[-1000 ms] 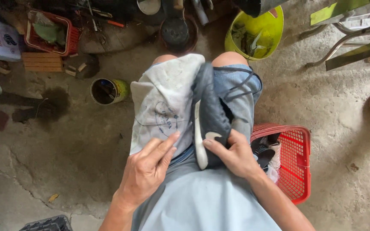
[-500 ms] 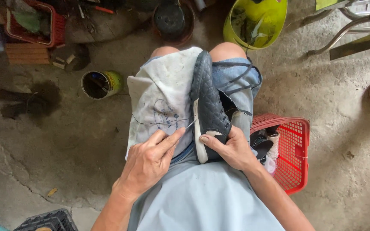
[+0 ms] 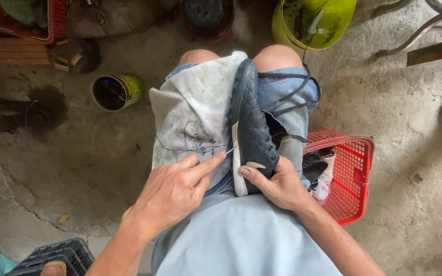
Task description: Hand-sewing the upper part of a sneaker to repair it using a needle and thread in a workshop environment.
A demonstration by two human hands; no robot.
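Red basket (image 3: 354, 174), tin (image 3: 116, 92) on concrete floor (image 3: 78, 168)

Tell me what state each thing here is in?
Shoe: on its side on the lap, laces loose.
Right hand: gripping the shoe's heel.
Left hand: pinching a needle at the sole.
Cloth: spread over the left thigh.
Can: open, upright.
Red basket: holding shoes.

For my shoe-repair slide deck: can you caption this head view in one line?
Seated person's right hand steadies a black sneaker on a cloth-covered lap while the left hand pinches a needle at its sole.
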